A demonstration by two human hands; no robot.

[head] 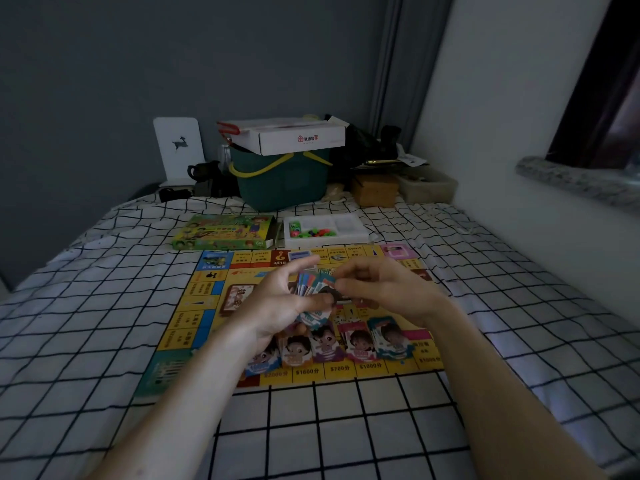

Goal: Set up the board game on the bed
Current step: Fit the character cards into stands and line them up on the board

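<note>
Bedsheet [86, 341]: white, black grid. Game board [207, 299]: yellow, blue-edged. Game box [221, 232]: green. Basket [284, 181]: dark green, yellow handles.

Both forearms are bare from the near edge of the view up to the wrists, with no sleeve showing. The left hand [277, 303] and right hand [384, 289] are bare too, their fingers [304, 263] ungloved.

a home bedroom: bed [104, 323] under a grid-patterned sheet, grey curtain [391, 64] in the corner, household clutter heaped along the wall.
</note>
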